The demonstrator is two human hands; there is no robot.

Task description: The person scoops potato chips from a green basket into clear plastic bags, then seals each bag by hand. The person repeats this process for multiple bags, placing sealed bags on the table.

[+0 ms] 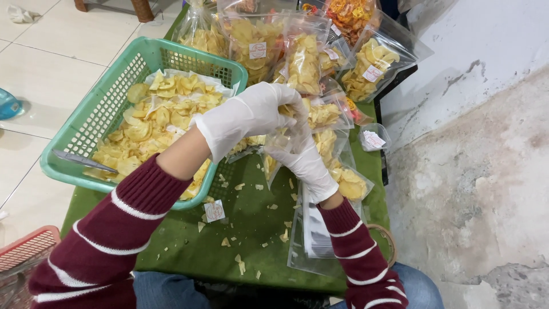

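Clear chip bag (274,150) btwn both gloved hands, over green cloth (240,229).

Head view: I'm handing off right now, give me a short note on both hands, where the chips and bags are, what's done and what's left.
Left hand: gloved, fingers pinched at the mouth of a clear bag, apparently dropping chips in.
Right hand: gloved, grip on the same bag from below, holding it open.
Loose yellow chips lie in the green basket, with metal tongs at its near edge.
Done: filled bags stacked at the far end of the green mat.
Left: the basket holds plenty of chips; empty bags lie by the right wrist; crumbs and a small label lie on the mat.
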